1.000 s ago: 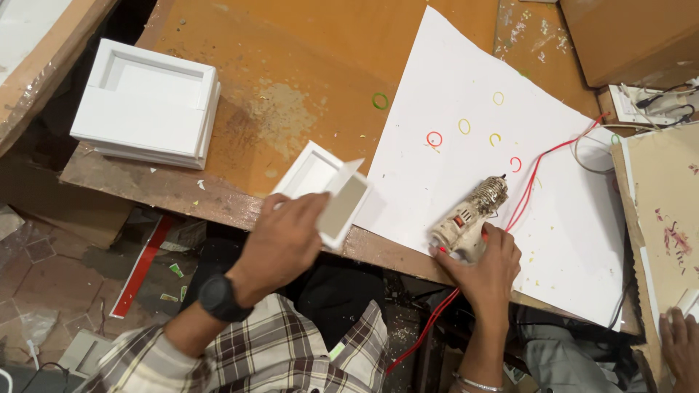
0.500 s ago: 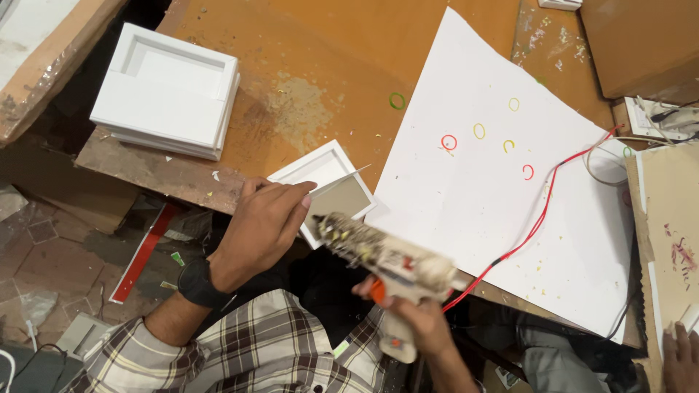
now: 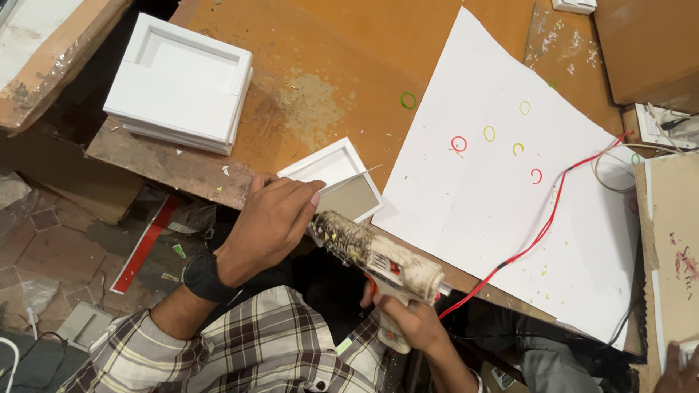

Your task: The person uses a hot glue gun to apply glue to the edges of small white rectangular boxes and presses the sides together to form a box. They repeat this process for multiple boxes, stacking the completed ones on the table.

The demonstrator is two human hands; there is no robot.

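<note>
Both hands [image 3: 273,218] closer, glue gun [image 3: 375,255] raised

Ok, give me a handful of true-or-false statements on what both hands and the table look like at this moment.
1. The right hand holds a glue gun. True.
2. The left hand rests on the stack of white trays. False: it steadies a small white frame at the table edge.
3. The glue gun's nozzle points toward the small white frame. True.
4. The red cable lies across the white paper sheet. True.
5. The left wrist is bare. False: it wears a black watch.
</note>
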